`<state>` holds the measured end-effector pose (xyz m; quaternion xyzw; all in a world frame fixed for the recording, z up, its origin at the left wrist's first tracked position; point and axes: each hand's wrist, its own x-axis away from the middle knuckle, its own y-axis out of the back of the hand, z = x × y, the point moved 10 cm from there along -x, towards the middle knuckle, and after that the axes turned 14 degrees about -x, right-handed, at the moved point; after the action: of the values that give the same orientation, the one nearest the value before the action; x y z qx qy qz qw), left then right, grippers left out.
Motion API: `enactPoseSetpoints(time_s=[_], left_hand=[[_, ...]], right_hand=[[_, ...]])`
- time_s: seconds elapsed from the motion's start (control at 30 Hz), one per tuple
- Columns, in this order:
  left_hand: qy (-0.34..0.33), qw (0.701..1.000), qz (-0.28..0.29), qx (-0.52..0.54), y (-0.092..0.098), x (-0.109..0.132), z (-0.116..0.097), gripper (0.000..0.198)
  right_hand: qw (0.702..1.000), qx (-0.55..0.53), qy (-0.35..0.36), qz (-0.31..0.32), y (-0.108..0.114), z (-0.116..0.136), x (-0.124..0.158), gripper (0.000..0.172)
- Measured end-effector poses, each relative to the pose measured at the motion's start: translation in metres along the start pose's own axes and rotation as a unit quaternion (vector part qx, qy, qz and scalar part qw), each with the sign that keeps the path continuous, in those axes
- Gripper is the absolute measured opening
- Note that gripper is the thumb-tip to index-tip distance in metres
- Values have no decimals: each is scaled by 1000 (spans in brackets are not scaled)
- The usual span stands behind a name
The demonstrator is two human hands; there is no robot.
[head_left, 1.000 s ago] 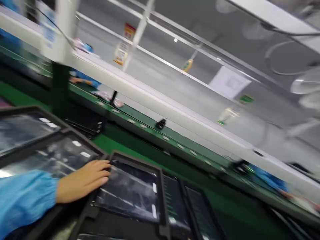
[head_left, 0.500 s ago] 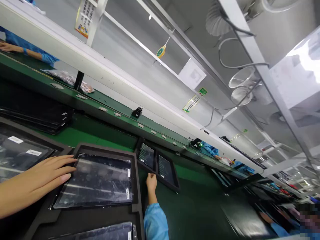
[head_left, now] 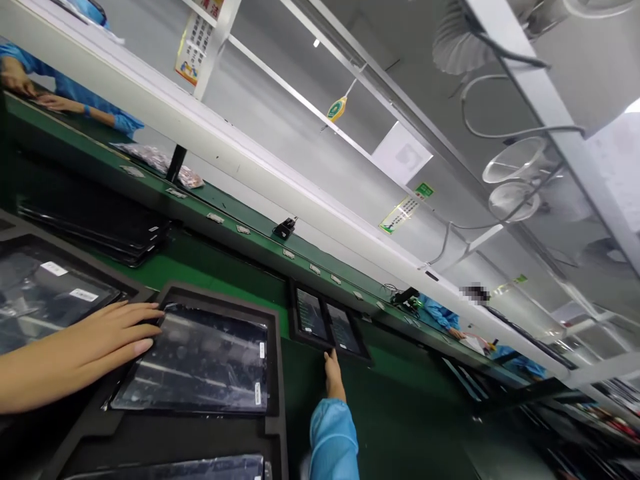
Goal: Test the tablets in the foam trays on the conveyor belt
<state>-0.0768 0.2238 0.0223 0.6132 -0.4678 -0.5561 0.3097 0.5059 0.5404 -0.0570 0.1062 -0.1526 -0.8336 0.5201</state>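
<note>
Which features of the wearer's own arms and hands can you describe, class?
The left hand is gloveless, with no sleeve in view. The right hand is gloveless too, below it a loose, creased light-blue sleeve.

On a long dark-green raised ledge (head_left: 265, 243), a crumpled clear plastic bag (head_left: 150, 157) and a small black holder (head_left: 285, 228) sit apart. An oval yellow-and-green plastic device (head_left: 337, 109) hangs near a square white paper sheet (head_left: 401, 153), with a ribbed white hose (head_left: 456, 43) at upper right.
</note>
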Motion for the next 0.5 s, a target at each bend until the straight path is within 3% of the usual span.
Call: enactPoseSetpoints(time_s=[0.1, 0.23, 0.4, 0.5], left_hand=[[-37, 998, 52, -12, 8, -14, -15, 37], [-70, 992, 55, -84, 21, -48, -28, 37], [-83, 984, 94, -126, 6, -88, -32, 30], [-84, 980, 119, -136, -5, -97, -28, 28]], right_hand=[[999, -16, -7, 38, -16, 8, 7, 40], [997, -39, -6, 70, -35, 32, 27, 39], [995, -70, 22, 62, -45, 81, 61, 37], [990, -84, 63, 90, -59, 117, 102, 35]])
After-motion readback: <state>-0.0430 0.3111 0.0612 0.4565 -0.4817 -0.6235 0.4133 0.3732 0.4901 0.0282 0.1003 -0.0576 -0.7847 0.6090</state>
